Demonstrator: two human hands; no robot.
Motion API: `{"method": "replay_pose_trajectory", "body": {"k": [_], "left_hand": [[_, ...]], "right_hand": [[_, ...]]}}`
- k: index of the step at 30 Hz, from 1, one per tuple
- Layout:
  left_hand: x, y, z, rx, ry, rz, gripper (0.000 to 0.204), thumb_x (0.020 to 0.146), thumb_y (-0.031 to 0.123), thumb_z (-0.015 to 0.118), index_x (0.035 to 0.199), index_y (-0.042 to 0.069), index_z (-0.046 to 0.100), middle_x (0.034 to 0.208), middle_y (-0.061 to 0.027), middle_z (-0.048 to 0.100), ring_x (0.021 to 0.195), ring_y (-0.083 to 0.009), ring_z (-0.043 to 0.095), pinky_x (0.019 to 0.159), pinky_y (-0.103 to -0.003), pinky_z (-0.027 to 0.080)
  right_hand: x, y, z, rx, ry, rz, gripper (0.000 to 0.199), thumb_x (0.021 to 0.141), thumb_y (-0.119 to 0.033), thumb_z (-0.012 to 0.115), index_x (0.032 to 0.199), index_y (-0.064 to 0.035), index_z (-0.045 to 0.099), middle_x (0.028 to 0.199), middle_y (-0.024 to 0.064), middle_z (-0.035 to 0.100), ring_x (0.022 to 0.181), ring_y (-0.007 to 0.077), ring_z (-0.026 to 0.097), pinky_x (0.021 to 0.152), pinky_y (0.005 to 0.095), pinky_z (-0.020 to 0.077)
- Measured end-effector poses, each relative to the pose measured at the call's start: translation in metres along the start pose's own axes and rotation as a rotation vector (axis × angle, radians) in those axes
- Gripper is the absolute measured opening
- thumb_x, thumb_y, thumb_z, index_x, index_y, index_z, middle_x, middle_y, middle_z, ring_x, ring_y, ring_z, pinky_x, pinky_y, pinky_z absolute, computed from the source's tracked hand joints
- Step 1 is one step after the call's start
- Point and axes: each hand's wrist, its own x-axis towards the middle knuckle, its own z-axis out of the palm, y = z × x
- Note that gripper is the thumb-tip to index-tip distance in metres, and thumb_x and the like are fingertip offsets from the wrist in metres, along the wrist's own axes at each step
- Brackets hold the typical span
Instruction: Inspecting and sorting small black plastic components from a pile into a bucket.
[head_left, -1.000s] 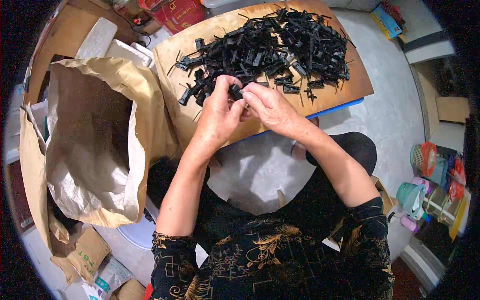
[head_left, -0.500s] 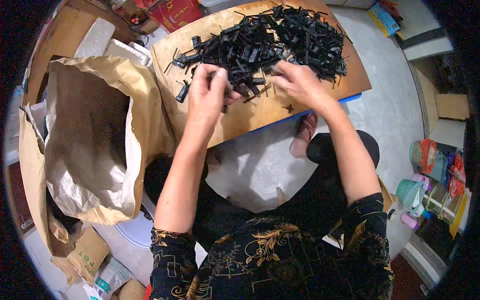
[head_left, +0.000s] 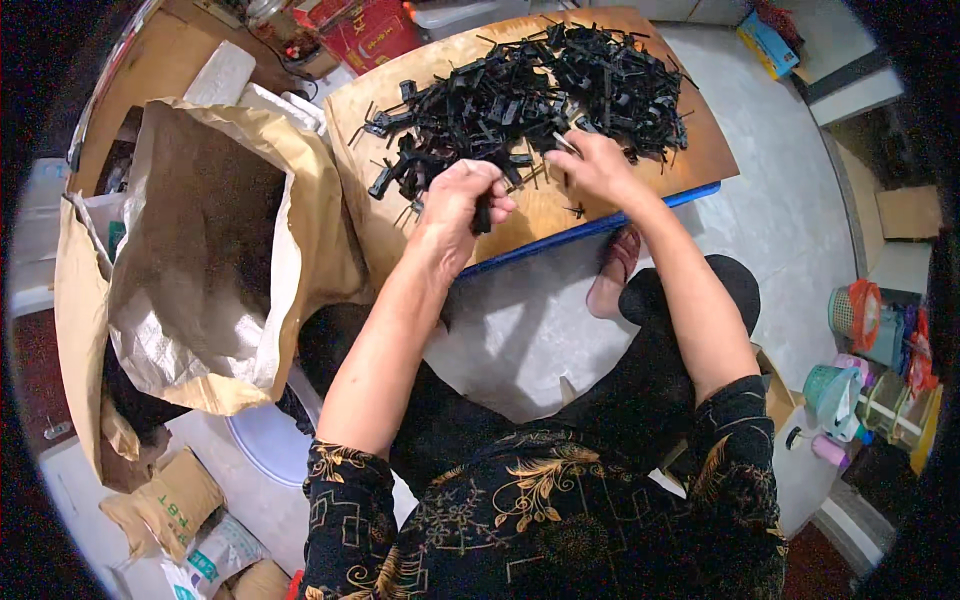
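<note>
A heap of black plastic parts with thin rod-like stems (head_left: 520,90) covers much of the wooden board (head_left: 650,180). At its near edge my left hand (head_left: 462,200) is closed around a black plastic part (head_left: 482,214), whose lower end pokes out beneath the fingers. My right hand (head_left: 597,168) is beside it, against the heap's near side, with its fingers drawn together. Whatever lies between those fingertips is too small to make out. A small loose black piece (head_left: 574,210) lies on the board below my right hand.
A large open brown paper sack with a white lining (head_left: 235,395) stands left of the board. Behind it is white foam (head_left: 222,72), and a red box (head_left: 365,30) sits at the back. Baskets and bags (head_left: 850,390) are at the far right.
My left hand has moved right and nearer to me, with the black plastic part now showing below its fingers. My right hand has shifted slightly right. The view has moved a little.
</note>
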Motion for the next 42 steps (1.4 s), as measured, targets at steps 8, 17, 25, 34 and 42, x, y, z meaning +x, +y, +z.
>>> {"method": "replay_pose_trajectory", "body": {"k": [8,17,25,34,42], "left_hand": [[-0.012,-0.006,0.018,0.820,-0.050,0.432,0.079,0.070,0.015,0.070,0.133,0.005,0.025,0.084,-0.0079,0.053,0.073,-0.0134,0.050,0.067,-0.027,0.045],[-0.011,-0.005,0.018,0.881,-0.038,0.533,0.057,0.075,0.015,0.068,0.122,0.004,0.038,0.078,-0.0095,0.059,0.065,-0.0164,0.057,0.061,-0.028,0.047],[-0.010,0.004,0.014,0.533,-0.045,0.396,0.036,0.082,0.009,0.061,0.113,0.007,0.044,0.068,-0.0015,0.054,0.057,-0.0077,0.053,0.046,-0.020,0.040],[-0.012,0.010,0.007,0.310,-0.105,0.215,0.034,0.080,0.012,0.063,0.108,0.011,0.044,0.070,-0.0002,0.054,0.056,-0.0062,0.052,0.044,-0.017,0.033],[-0.007,0.011,0.005,0.480,-0.062,0.209,0.032,0.079,0.001,0.056,0.107,0.008,0.043,0.069,-0.0008,0.051,0.056,-0.0072,0.050,0.047,-0.020,0.038]], "right_hand": [[-0.009,-0.055,-0.026,0.976,-0.385,0.258,0.020,0.084,-0.030,0.060,0.084,-0.0093,0.060,0.062,-0.0078,0.049,0.044,0.0008,0.032,0.037,0.0178,0.0218],[-0.023,-0.063,-0.019,1.291,-0.466,0.356,0.022,0.086,-0.033,0.055,0.086,-0.0110,0.052,0.058,-0.0057,0.042,0.042,0.0016,0.032,0.034,0.0188,0.0221],[-0.025,-0.081,-0.023,1.241,-0.303,0.223,0.026,0.094,-0.034,0.040,0.098,-0.0094,0.049,0.059,-0.0062,0.039,0.045,0.0008,0.030,0.037,0.0162,0.0206],[-0.019,-0.076,-0.018,0.952,-0.279,-0.069,0.024,0.095,-0.028,0.040,0.088,-0.0071,0.050,0.063,-0.0046,0.040,0.056,0.0031,0.035,0.048,0.0192,0.0284],[-0.016,-0.077,-0.014,0.745,-0.225,-0.120,0.025,0.093,-0.025,0.043,0.084,-0.0030,0.050,0.064,-0.0009,0.042,0.059,0.0081,0.041,0.053,0.0247,0.0350]]}}
